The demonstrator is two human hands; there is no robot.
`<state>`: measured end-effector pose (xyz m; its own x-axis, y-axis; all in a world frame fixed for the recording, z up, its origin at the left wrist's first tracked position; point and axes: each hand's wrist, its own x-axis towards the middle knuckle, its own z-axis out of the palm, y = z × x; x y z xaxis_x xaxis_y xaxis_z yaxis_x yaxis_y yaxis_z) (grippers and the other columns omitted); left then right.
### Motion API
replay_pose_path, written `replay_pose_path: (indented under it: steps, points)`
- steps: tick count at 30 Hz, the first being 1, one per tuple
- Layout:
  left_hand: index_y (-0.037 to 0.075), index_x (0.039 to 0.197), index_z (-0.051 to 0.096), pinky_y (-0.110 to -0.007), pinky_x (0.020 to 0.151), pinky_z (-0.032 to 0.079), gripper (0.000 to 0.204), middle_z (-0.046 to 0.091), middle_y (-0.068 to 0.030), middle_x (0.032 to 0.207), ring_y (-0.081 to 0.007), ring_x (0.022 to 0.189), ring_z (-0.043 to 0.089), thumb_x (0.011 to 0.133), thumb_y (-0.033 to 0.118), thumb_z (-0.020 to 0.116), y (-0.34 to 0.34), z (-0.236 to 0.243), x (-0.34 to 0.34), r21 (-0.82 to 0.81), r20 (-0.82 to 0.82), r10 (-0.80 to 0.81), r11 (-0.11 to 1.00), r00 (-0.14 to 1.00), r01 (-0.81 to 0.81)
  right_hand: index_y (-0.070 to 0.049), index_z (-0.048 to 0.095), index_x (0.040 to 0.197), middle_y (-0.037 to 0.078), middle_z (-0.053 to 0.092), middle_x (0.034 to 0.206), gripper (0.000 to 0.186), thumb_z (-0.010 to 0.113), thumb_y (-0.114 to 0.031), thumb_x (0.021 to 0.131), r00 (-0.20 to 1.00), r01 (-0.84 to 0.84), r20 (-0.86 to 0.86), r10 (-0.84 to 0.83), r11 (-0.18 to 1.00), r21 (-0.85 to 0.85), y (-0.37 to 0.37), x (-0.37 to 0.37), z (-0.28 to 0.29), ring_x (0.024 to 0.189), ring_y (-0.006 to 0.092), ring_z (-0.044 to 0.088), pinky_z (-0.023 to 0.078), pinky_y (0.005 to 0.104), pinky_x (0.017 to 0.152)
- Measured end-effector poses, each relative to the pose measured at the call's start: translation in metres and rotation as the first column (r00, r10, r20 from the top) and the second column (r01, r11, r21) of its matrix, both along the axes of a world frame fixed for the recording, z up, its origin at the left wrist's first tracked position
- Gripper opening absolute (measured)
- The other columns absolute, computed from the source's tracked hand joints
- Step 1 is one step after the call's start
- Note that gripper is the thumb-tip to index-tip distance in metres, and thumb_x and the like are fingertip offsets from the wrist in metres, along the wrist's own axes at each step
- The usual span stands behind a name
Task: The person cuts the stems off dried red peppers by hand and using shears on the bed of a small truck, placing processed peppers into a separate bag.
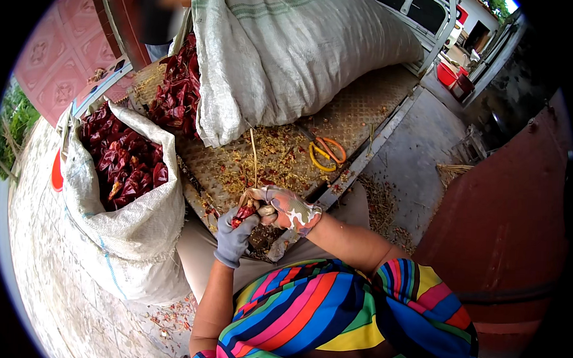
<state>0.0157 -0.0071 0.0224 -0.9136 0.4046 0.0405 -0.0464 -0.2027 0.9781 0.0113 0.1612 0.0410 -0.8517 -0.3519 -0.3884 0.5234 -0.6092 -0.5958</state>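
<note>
My left hand (232, 241), in a grey glove, is closed round a dried red chili pepper (244, 213) in front of my lap. My right hand (287, 208), in a camouflage-patterned glove with bare fingertips, is curled against the same chili from the other side, fingers bent. Part of the pepper is hidden by the fingers. A thin pale stick or cord (254, 158) runs from the large white sack (303, 59) down toward my hands. Dried red chilies (177, 90) spill from that sack's mouth onto the metal truck bed (378, 97).
An upright white sack (130, 236) full of dried chilies (126, 164) stands at my left. Scissors with orange and yellow handles (327, 154) lie on the seed-strewn bed. A dark red metal panel (493, 230) rises at right. Another person (156, 16) stands beyond the sacks.
</note>
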Motion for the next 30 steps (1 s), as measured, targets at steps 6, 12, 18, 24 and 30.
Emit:
replay_pose_path:
  steps: [6,12,18,24,30]
  points:
    - [-0.001,0.093,0.065,-0.020,0.057,0.040,0.014,0.057,0.0044,0.074,-0.0029,0.065,0.048,0.082,0.007,0.062,0.001,-0.007,-0.005,0.000,0.015,-0.096,0.995,0.995,0.096,-0.009,0.062,0.087,-0.002,0.053,0.068,0.021,0.058,-0.029,0.091,0.987,0.156,0.018,-0.157,0.987,0.025,0.004,-0.008,-0.004,0.050,0.0060,0.039,0.029,0.0231,0.043]
    - [0.001,0.104,0.063,-0.020,0.051,0.037,0.025,0.057,0.0036,0.072,-0.0037,0.058,0.046,0.080,0.006,0.064,-0.002,-0.015,0.002,0.134,0.154,-0.073,0.990,0.985,0.052,-0.006,0.061,0.082,0.000,0.054,0.065,0.020,0.058,-0.024,0.091,0.967,0.154,-0.250,-0.037,0.871,0.467,0.039,-0.033,-0.007,0.050,0.0081,0.046,0.031,0.0251,0.041]
    - [0.004,0.092,0.056,-0.022,0.046,0.035,0.012,0.052,-0.0010,0.063,-0.0080,0.050,0.044,0.081,0.007,0.060,-0.002,-0.014,-0.007,0.397,0.210,-0.124,0.917,0.970,0.031,-0.008,0.059,0.110,0.012,0.064,0.096,0.036,0.067,-0.024,0.079,0.695,0.272,-0.040,0.717,-0.211,0.939,0.065,-0.058,-0.017,0.087,0.0253,0.064,0.053,0.0354,0.068]
    - [0.005,0.091,0.056,-0.022,0.049,0.042,0.008,0.060,-0.0054,0.069,-0.0102,0.053,0.052,0.083,0.007,0.058,0.000,-0.005,-0.005,0.341,0.204,-0.092,0.940,0.975,0.017,-0.012,0.058,0.093,0.008,0.061,0.085,0.017,0.061,-0.011,0.076,0.400,0.866,-0.305,0.865,-0.247,0.435,0.036,-0.109,0.054,0.077,0.0258,0.063,0.052,0.0358,0.060]
    - [0.005,0.090,0.052,-0.024,0.049,0.040,0.010,0.060,-0.0076,0.072,-0.0123,0.052,0.049,0.082,0.007,0.059,0.002,-0.016,0.001,0.396,0.270,-0.168,0.917,0.948,0.049,-0.020,0.041,0.138,0.008,0.044,0.138,0.056,0.054,-0.030,0.084,0.447,0.752,0.143,0.883,-0.457,0.475,-0.050,-0.191,0.108,0.120,0.0265,0.046,0.038,0.0389,0.098]
